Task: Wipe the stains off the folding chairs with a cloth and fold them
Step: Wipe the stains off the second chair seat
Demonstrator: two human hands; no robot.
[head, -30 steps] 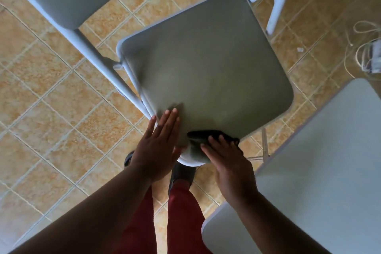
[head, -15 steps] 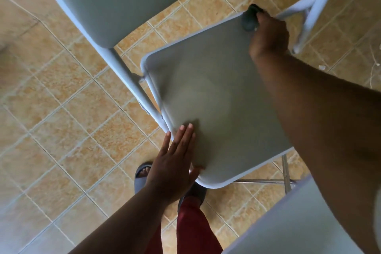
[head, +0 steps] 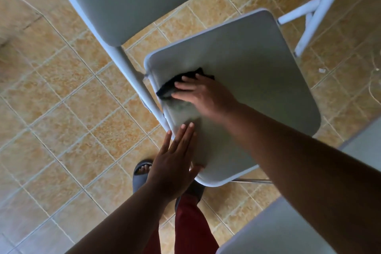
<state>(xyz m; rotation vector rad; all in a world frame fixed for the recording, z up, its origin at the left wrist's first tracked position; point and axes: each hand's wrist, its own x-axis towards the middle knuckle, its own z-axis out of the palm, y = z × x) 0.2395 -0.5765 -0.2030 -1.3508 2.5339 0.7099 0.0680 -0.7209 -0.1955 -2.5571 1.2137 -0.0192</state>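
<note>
The right grip (head: 204, 97), fingers flat, presses the black cloth (head: 166, 90) on the seat (head: 257, 72) by its left edge; the left grip (head: 173, 163) lies flat at the near corner.

- Cloth (head: 177, 85) lies on the seat (head: 257, 68), near its left edge, under the right hand (head: 204, 97).
- Left hand (head: 175, 163) rests on the seat's near corner.
- Backrest (head: 134, 0) stands left of the seat.
</note>
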